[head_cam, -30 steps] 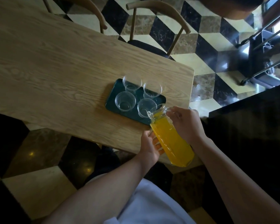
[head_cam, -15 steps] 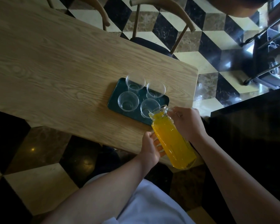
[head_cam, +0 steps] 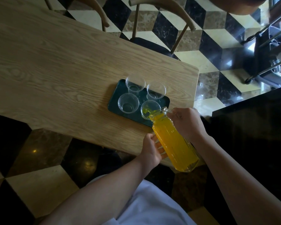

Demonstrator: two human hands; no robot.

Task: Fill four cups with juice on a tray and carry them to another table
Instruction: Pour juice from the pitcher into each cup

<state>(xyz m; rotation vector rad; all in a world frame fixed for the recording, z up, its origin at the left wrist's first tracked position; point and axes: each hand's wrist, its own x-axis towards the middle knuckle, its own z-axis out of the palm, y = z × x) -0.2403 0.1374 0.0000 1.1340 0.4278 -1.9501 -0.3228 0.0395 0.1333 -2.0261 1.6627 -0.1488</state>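
A dark green tray (head_cam: pixel 113 103) lies near the right end of the wooden table (head_cam: pixel 55 65). Clear cups stand on it in two rows. The far left cup (head_cam: pixel 135 84), far right cup (head_cam: pixel 156 90) and near left cup (head_cam: pixel 128 103) are empty. A glass jug of orange juice (head_cam: pixel 173 142) is tilted, its spout over the near right cup (head_cam: pixel 149 108), and juice is running into that cup. My right hand (head_cam: pixel 186 122) grips the jug's handle. My left hand (head_cam: pixel 152 150) supports the jug's lower side.
Two wooden chairs (head_cam: pixel 161 7) stand at the table's far side on a checkered floor. A dark counter (head_cam: pixel 253 127) is at the right, close to my right arm. A metal rack (head_cam: pixel 274 51) stands at the far right.
The jug has tipped further towards the tray, and juice now flows into the near right cup, which was empty before. Both hands keep their hold.
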